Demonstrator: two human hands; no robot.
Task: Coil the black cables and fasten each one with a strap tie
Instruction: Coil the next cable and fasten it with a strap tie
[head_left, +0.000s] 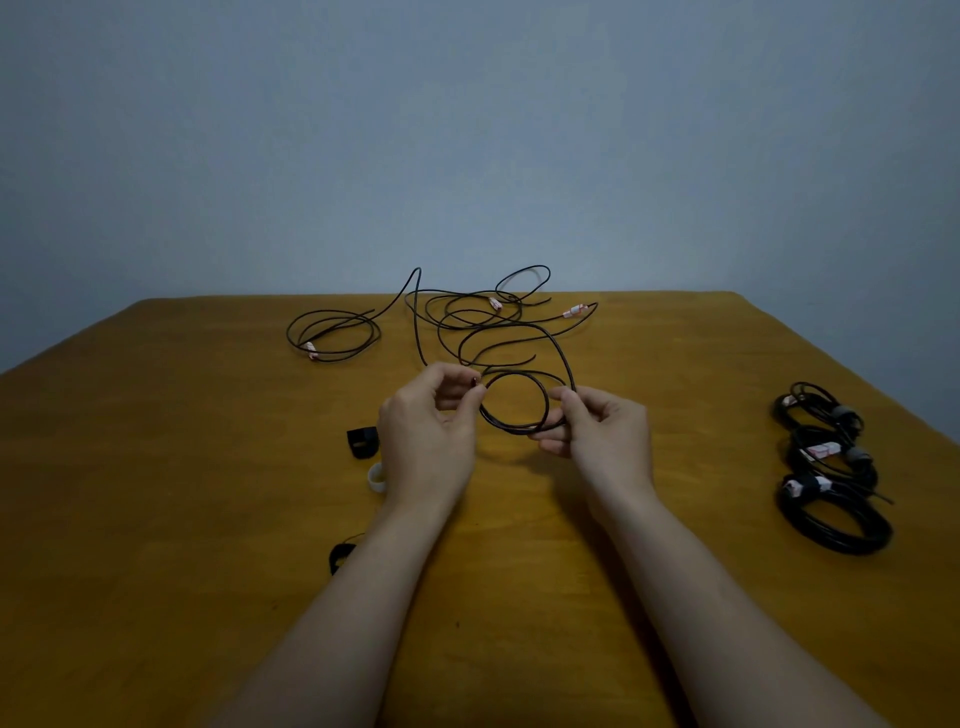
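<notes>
Between hands (427, 415) (605, 434), cable loop (511, 427) (open face camera-ward)

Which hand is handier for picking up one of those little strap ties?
Probably the left hand: the black strap tie lies just beside it, while the right hand grips the thin black cable coil.

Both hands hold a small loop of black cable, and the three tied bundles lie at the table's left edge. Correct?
No. The head view shows the three tied bundles at the table's right edge; the left hand and right hand do hold the small loop of black cable.
</notes>
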